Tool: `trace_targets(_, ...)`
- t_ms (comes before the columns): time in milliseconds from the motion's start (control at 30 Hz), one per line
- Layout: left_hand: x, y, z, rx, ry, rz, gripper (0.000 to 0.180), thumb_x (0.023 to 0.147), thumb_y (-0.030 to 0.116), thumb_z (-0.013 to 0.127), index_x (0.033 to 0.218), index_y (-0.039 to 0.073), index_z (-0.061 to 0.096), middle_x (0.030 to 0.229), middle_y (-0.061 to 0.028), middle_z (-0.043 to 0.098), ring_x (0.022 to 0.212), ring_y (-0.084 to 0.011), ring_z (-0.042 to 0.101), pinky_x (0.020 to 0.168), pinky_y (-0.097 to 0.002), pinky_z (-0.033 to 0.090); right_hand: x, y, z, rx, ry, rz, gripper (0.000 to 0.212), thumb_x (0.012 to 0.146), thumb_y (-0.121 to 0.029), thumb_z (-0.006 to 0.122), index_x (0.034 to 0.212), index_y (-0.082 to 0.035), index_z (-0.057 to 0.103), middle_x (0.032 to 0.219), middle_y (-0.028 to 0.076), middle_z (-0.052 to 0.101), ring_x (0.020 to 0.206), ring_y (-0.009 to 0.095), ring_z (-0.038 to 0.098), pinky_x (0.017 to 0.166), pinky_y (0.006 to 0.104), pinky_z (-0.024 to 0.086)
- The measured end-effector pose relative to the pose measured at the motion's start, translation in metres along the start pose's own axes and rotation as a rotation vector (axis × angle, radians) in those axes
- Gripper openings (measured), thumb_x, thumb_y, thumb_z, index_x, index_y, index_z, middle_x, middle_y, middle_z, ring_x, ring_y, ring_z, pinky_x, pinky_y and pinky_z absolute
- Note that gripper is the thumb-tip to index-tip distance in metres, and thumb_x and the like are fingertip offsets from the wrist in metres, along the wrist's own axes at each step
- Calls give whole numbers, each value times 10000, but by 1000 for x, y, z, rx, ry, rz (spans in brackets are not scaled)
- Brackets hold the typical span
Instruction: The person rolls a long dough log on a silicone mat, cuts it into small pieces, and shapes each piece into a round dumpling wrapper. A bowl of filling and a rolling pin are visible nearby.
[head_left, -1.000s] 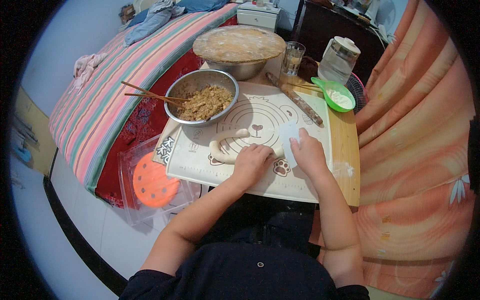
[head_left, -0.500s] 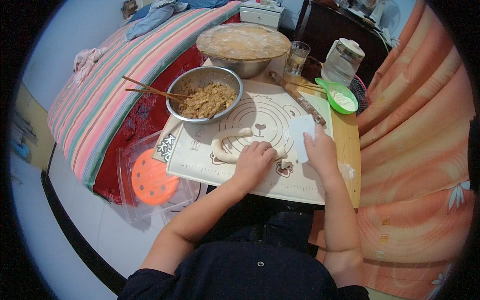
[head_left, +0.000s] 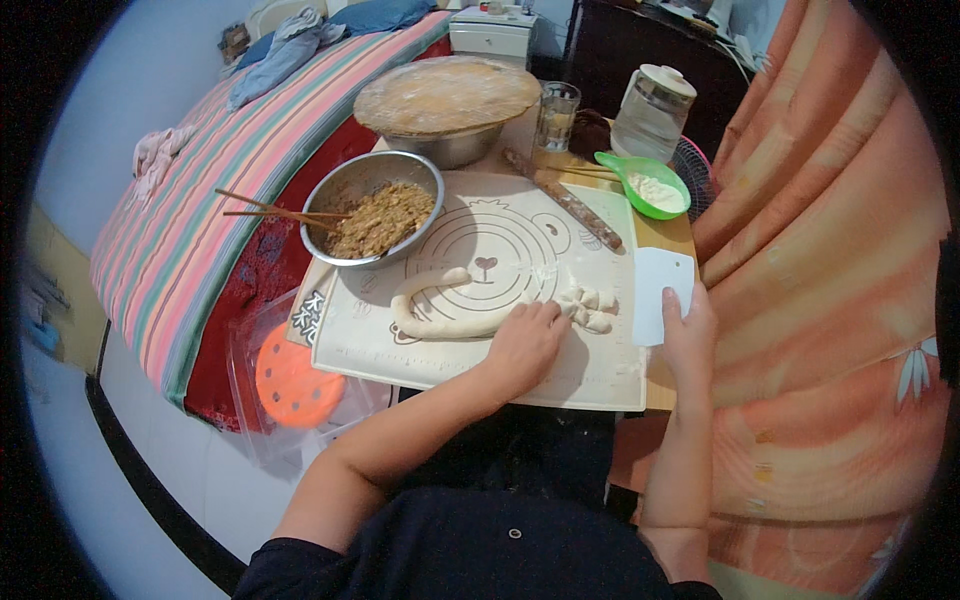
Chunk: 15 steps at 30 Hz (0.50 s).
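Note:
A white dough rope [head_left: 455, 327] lies in a hook shape on the cream baking mat [head_left: 470, 378]. My left hand [head_left: 527, 347] rests at its right end, fingers curled over the dough. Just beyond those fingertips, several small cut dough pieces [head_left: 598, 320] sit in a loose cluster. In my right hand [head_left: 690, 330] is a flat white dough scraper [head_left: 660, 285], gripped with the thumb on its face. It is held upright past the mat's right edge, apart from the dough.
A steel bowl of brownish filling [head_left: 432, 225] with chopsticks [head_left: 270, 213] stands at the mat's far left. Behind it, a floury round board [head_left: 447, 97] covers another bowl. A rolling pin [head_left: 565, 200], green scoop of flour [head_left: 675, 205], glass [head_left: 556, 118] and water jug [head_left: 652, 115] stand farther right.
My right hand has carried the scraper to the right, away from the dough. More cut pieces now show beside my left hand, which stays at the rope. The whole view has shifted slightly.

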<state>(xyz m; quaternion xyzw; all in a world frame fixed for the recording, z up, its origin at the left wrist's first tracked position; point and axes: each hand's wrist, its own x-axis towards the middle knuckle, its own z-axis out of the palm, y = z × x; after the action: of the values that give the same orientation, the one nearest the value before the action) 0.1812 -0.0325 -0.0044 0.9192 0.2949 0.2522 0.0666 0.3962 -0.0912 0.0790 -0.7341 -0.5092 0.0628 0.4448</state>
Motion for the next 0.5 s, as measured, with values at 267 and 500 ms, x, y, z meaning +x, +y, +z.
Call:
trace_targets(267, 46, -8, 29, -165, -53, -29, 323, 795, 72, 611, 1116, 72, 656, 1084, -142, 613, 1021, -343, 583, 849, -432, 498, -9, 3, -2, -111, -86, 98, 318, 958, -306, 564, 1041, 1, 563, 920, 283, 658, 883, 460, 634, 746, 518, 485)
trace_targets(500, 6, -38, -38, -259, 42, -206, 333, 832, 128, 671, 1153, 46, 634, 1164, -172, 624, 1074, -373, 588, 904, -436, 492, -16, 4, 5, -123, -93, 53, 321, 952, -315, 569, 1020, -2, 561, 881, 273, 658, 842, 468, 631, 724, 527, 479)
